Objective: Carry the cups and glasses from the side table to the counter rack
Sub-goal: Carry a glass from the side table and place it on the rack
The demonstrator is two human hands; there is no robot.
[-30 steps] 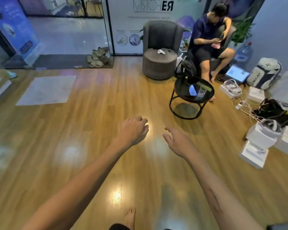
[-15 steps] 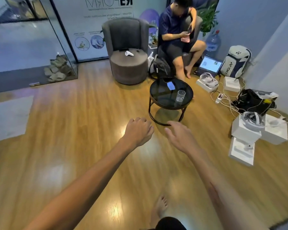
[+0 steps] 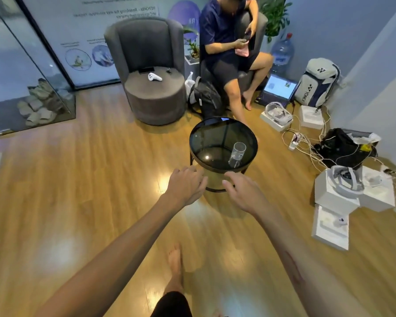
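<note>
A clear glass (image 3: pixel 237 154) stands upright on the right part of a round black side table (image 3: pixel 212 138) with a dark glass top. My left hand (image 3: pixel 186 186) hovers over the floor just short of the table's near edge, fingers loosely curled and holding nothing. My right hand (image 3: pixel 245 192) is beside it, fingers spread and empty, below and slightly in front of the glass. Both arms stretch forward from the bottom of the view. No counter rack is in view.
A grey armchair (image 3: pixel 151 72) stands behind the table, with a person seated (image 3: pixel 229 49) to its right. White boxes with headsets (image 3: pixel 343 191), cables (image 3: pixel 306 143), bags and a laptop (image 3: pixel 279 88) crowd the floor at right. A glass wall (image 3: pixel 28 72) runs at left.
The view has closed in on the side table, which now sits just beyond my hands. Both hands stay empty and stretched forward; my right fingers have spread a little.
</note>
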